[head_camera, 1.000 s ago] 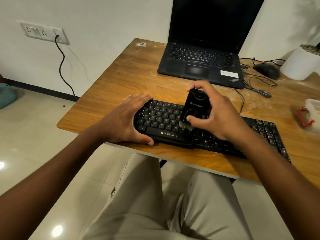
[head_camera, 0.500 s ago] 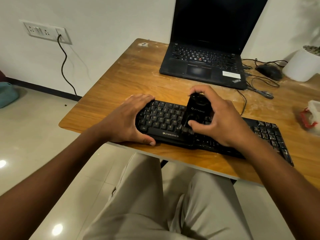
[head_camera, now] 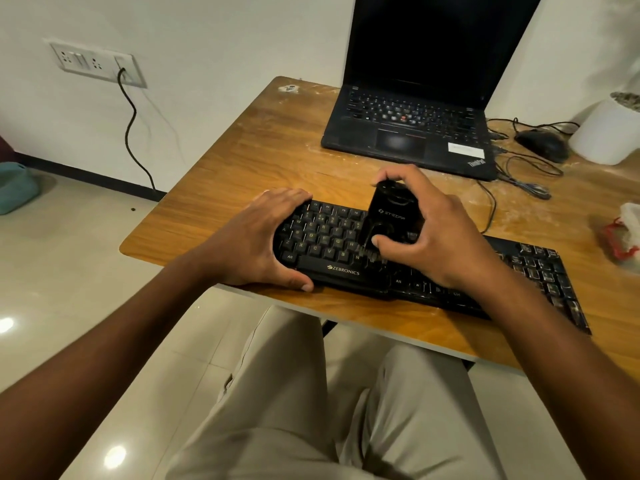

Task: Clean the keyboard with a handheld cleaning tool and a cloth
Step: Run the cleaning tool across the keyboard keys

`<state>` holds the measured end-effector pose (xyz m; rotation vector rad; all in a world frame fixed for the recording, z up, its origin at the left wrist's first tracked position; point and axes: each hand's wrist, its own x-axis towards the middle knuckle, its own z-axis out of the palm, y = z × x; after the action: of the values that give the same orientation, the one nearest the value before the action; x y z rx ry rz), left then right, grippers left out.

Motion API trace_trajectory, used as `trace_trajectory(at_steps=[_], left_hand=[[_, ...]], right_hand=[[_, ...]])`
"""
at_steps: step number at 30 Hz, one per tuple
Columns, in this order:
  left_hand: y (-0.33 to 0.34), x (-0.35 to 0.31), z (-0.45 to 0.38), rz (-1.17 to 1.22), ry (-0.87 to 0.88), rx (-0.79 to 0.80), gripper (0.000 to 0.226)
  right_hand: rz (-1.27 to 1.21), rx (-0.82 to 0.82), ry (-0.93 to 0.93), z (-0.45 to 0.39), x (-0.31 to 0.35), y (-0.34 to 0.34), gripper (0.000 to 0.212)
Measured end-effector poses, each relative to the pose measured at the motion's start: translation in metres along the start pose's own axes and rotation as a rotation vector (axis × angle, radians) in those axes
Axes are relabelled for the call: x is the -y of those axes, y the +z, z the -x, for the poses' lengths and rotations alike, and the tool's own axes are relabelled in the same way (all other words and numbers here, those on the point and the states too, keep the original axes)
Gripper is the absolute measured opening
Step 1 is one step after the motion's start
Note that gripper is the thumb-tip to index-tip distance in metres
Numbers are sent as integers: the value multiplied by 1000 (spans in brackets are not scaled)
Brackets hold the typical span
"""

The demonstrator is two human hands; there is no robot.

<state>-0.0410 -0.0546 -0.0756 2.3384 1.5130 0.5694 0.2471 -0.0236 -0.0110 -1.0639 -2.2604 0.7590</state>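
Keyboard (head_camera: 346,271) first: a long, black, rigid slab lying at the near edge of the wooden worktop (head_camera: 249,147), running from near left toward the right. It looks light enough to skate on the smooth wood when brushed, so it is best steadied at an end, by the frame, not by the keys. Beyond it at the far side stands an open laptop (head_camera: 408,133) with a dark screen, and a mouse (head_camera: 542,145) with loose cables lies to its right beside a white pot (head_camera: 606,133). The left hand (head_camera: 256,244) takes the keyboard's left end, fingers draped over the far edge and thumb hooked under the near edge: a clenched grip that pins it down. The right hand (head_camera: 436,233) grasps the handheld cleaning tool (head_camera: 391,216), a small glossy black block held upright with its lower end on the middle keys; thumb on the near face, fingers wrapped round the far side. Its shiny shell looks slippery, so a firm hold on its flanks suits it. No cloth can be made out with certainty; a pale bundle with red (head_camera: 623,230) sits at the right edge.
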Motion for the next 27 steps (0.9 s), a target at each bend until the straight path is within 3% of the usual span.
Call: trace_trajectory(at_steps=[9,16,21,27], left_hand=[[-1,-2,0,7,-2,1,134],[-1,-2,1,17,7,-9,133],[0,-1,0,18,10,-14,134],[-1,-2,1,13,-4,-7,134]], right_hand=[[50,-122,5,-26,-9,-3,66],[7,33,-108,-15,6,14,65],[29,-70,2,-43,-7,10,65],[13,-72,-2,-27,6,-4,67]])
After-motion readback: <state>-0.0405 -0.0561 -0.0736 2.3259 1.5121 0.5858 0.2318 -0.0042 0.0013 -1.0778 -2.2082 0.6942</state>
